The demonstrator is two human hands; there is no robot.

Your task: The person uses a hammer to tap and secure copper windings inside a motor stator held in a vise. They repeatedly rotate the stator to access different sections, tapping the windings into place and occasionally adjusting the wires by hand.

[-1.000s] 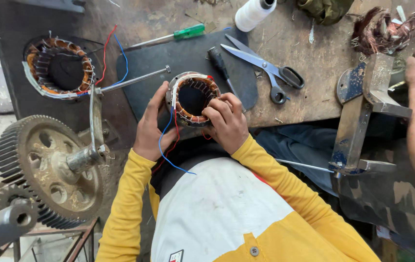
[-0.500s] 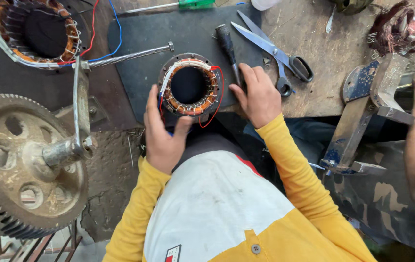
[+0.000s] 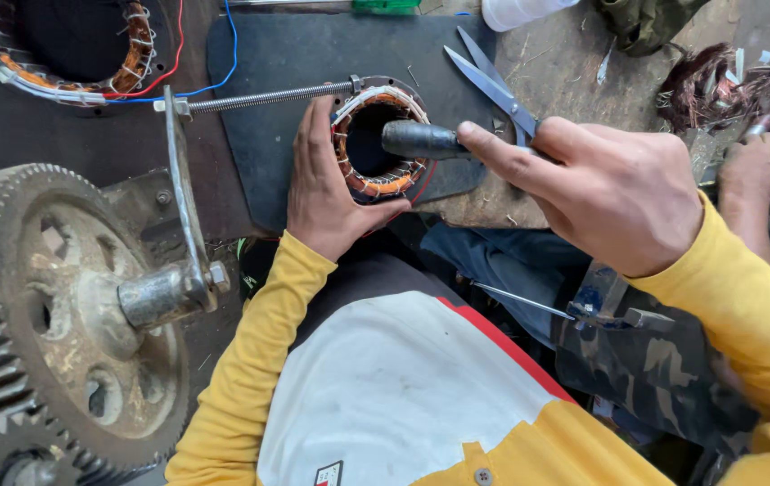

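A small round stator (image 3: 376, 144) with copper windings and white binding stands at the near edge of a black mat (image 3: 277, 81). My left hand (image 3: 326, 193) cups its left side and holds it. My right hand (image 3: 610, 193) is closed on a black-handled tool (image 3: 421, 140) whose handle end lies over the stator's bore. A red wire curls along the stator's right side.
A large toothed gear wheel (image 3: 52, 306) with a crank and threaded rod (image 3: 268, 94) fills the left. A bigger stator (image 3: 70, 45) sits at top left. Scissors (image 3: 493, 85) lie behind my right hand. Another person's hand (image 3: 758, 166) and tangled copper wire (image 3: 709, 85) are at right.
My right hand left the bench, took up the black-handled tool and brought it over the stator. The left hand shifted up along the stator's left side. The view moved closer.
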